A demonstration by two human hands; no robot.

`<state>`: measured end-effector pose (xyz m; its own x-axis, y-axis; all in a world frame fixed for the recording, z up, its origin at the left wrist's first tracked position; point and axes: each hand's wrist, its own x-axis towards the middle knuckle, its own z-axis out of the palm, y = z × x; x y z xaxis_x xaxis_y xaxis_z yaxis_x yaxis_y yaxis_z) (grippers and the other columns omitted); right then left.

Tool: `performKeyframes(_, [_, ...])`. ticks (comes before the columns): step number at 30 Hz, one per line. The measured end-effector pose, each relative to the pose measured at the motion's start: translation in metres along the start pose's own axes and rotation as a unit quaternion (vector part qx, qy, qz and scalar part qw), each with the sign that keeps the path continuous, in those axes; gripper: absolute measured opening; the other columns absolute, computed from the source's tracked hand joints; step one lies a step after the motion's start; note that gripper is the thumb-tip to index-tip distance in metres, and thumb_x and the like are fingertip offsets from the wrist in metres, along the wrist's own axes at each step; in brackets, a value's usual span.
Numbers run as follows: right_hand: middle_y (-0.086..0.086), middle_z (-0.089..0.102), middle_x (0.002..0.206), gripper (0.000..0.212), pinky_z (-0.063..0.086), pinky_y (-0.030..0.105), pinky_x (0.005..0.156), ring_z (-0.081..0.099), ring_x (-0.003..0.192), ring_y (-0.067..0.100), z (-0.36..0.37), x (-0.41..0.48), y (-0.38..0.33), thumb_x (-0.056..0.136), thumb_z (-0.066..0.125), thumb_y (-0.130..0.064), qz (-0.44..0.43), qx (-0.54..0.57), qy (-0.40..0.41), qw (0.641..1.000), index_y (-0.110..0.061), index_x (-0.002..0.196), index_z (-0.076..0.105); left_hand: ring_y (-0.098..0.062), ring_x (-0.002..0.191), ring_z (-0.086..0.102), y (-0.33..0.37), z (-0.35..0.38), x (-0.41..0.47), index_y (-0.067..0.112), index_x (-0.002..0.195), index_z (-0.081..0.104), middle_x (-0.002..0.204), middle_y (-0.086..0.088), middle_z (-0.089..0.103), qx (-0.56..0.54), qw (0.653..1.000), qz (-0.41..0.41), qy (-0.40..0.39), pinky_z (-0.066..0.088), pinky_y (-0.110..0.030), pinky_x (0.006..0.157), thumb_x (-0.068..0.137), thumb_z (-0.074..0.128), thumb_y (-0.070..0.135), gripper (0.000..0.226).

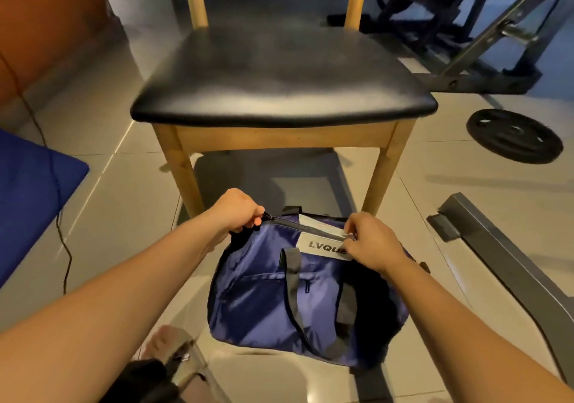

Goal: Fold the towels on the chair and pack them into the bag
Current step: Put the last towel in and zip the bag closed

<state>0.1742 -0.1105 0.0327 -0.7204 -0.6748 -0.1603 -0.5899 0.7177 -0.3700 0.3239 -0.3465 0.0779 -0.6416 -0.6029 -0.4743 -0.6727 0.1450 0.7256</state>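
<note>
Bag [264,294]: blue, on the floor tiles [450,185] just in front of the chair [279,73], between its front legs and us. It sits upright with its dark straps [292,278] hanging down the near side.

Zip along the top is part open. A pale strip [320,223] shows in the gap; we can't tell if it's a towel.

Our left hand [236,211] is at the bag's left end, thumb and forefinger pinching the zip pull [267,216], other fingers curled.

Our right hand [374,244] is at the top edge on the right, fingers curled and pinching the fabric beside the white label [320,244], partly covering it.

Chair: black padded seat, wooden legs.

Around it:
- weight plate [514,135] flat on the floor to the right
- grey metal bench frame [497,247] near right
- blue cushion [31,191] left, with a black cable [62,232] running past it
- our sandalled foot [167,343] just left of the bag
</note>
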Motion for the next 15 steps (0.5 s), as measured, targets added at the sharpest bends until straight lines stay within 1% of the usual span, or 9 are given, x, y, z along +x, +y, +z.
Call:
performKeyframes(2, [0.001,0.059,0.106,0.023,0.048,0.038,0.078,0.059,0.097,0.026,0.004,0.006,-0.036,0.086,0.066,-0.027,-0.077,0.018,0.004,0.997,-0.020,0.108,0.064,-0.013,0.057,0.048,-0.007,-0.001,-0.003,0.007,0.073,0.069,0.061,-0.002,0.066,-0.013,1.000,0.013,-0.014,0.035,-0.024,0.051,0.097,0.061,0.012,0.025])
performKeyframes(3, [0.003,0.058,0.109,0.029,0.049,0.040,0.082,0.057,0.101,0.026,0.009,0.008,-0.053,0.090,0.067,-0.032,-0.113,0.007,0.003,0.994,-0.018,0.115,0.064,-0.013,0.057,0.049,-0.009,-0.001,-0.005,0.008,0.072,0.070,0.063,-0.003,0.067,-0.016,0.999,0.021,-0.020,0.036,-0.024,0.052,0.096,0.062,0.012,0.026])
performKeyframes(4, [0.004,0.058,0.110,0.031,0.049,0.041,0.084,0.056,0.103,0.027,0.015,0.010,-0.069,0.093,0.065,-0.036,-0.140,-0.014,0.002,0.990,-0.018,0.118,0.065,-0.012,0.057,0.049,-0.011,-0.001,-0.007,0.008,0.071,0.070,0.064,-0.003,0.068,-0.017,0.999,0.027,-0.023,0.036,-0.024,0.053,0.096,0.062,0.012,0.027])
performKeyframes(6, [0.005,0.060,0.110,0.026,0.048,0.041,0.085,0.056,0.104,0.028,0.028,0.010,-0.090,0.098,0.059,-0.037,-0.171,-0.072,0.017,0.983,-0.017,0.114,0.067,-0.012,0.057,0.051,-0.013,0.000,-0.013,0.007,0.072,0.071,0.066,-0.004,0.069,-0.017,0.999,0.036,-0.024,0.037,-0.024,0.053,0.096,0.062,0.012,0.026])
performKeyframes(8, [0.006,0.063,0.107,0.021,0.044,0.040,0.082,0.058,0.102,0.030,0.037,0.010,-0.098,0.102,0.055,-0.034,-0.176,-0.103,0.044,0.978,-0.016,0.103,0.067,-0.014,0.061,0.053,-0.014,-0.001,-0.016,0.003,0.075,0.073,0.069,-0.007,0.070,-0.010,0.999,0.040,-0.009,0.038,-0.025,0.054,0.096,0.062,0.012,0.025])
performKeyframes(10, [0.006,0.065,0.103,0.020,0.041,0.040,0.077,0.060,0.098,0.031,0.038,0.009,-0.097,0.103,0.053,-0.032,-0.173,-0.110,0.054,0.977,-0.016,0.096,0.064,-0.016,0.064,0.054,-0.018,-0.005,-0.016,-0.004,0.080,0.074,0.071,-0.011,0.071,-0.007,0.999,0.036,0.024,0.040,-0.025,0.054,0.097,0.062,0.012,0.026])
performKeyframes(11, [0.007,0.066,0.102,0.020,0.042,0.040,0.077,0.060,0.097,0.032,0.037,0.009,-0.095,0.103,0.053,-0.031,-0.174,-0.111,0.054,0.977,-0.016,0.095,0.064,-0.017,0.065,0.055,-0.020,-0.009,-0.015,-0.005,0.082,0.074,0.071,-0.012,0.072,-0.011,0.999,0.030,0.041,0.042,-0.026,0.056,0.097,0.062,0.012,0.026])
performKeyframes(13, [0.007,0.066,0.100,0.020,0.044,0.041,0.078,0.060,0.094,0.032,0.032,0.008,-0.088,0.102,0.053,-0.031,-0.172,-0.109,0.053,0.978,-0.015,0.095,0.063,-0.020,0.068,0.056,-0.028,-0.018,-0.012,-0.002,0.081,0.075,0.074,-0.015,0.073,-0.029,0.998,0.009,0.062,0.044,-0.031,0.061,0.097,0.064,0.014,0.025])
performKeyframes(15, [0.007,0.066,0.098,0.020,0.043,0.040,0.077,0.059,0.092,0.031,0.027,0.007,-0.083,0.102,0.053,-0.032,-0.174,-0.100,0.054,0.978,-0.016,0.093,0.061,-0.021,0.068,0.055,-0.036,-0.028,-0.010,0.001,0.083,0.076,0.072,-0.014,0.070,-0.049,0.997,-0.014,0.065,0.042,-0.034,0.063,0.096,0.066,0.015,0.022])
